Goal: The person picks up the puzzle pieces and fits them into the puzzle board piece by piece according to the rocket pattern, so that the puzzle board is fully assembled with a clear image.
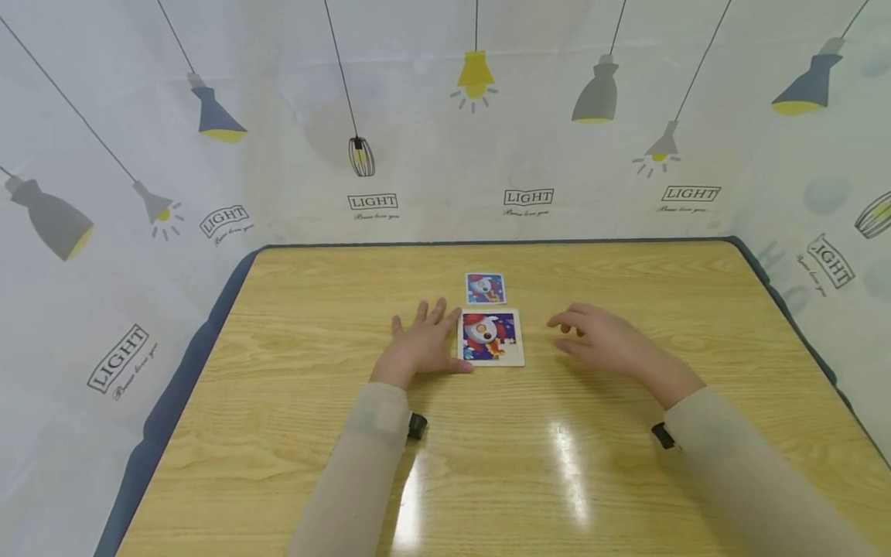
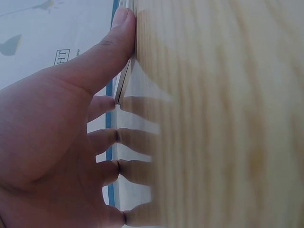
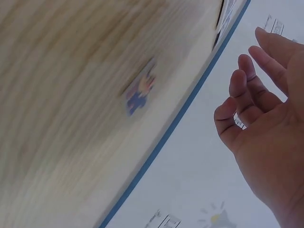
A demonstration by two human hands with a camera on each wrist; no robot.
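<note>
A framed jigsaw puzzle (image 1: 490, 338) lies on the table, showing a white character in red on a purple ground; a pale patch shows at its lower right. My left hand (image 1: 421, 346) rests at its left side, fingers spread on the tabletop and thumb along the bottom left corner. In the left wrist view, the thumb (image 2: 107, 52) lies against the board's thin edge. To the right of the puzzle, my right hand (image 1: 602, 340) hovers with loosely bent fingers, holding nothing. A small blurred puzzle piece (image 3: 139, 90), blue and orange, shows against the tabletop in the right wrist view.
Just behind the puzzle lies a small picture card (image 1: 485, 288) with a matching print. The glossy wooden table (image 1: 334, 294) has a dark blue edge, and a white curtain (image 1: 431, 131) printed with lamps surrounds its far and side edges.
</note>
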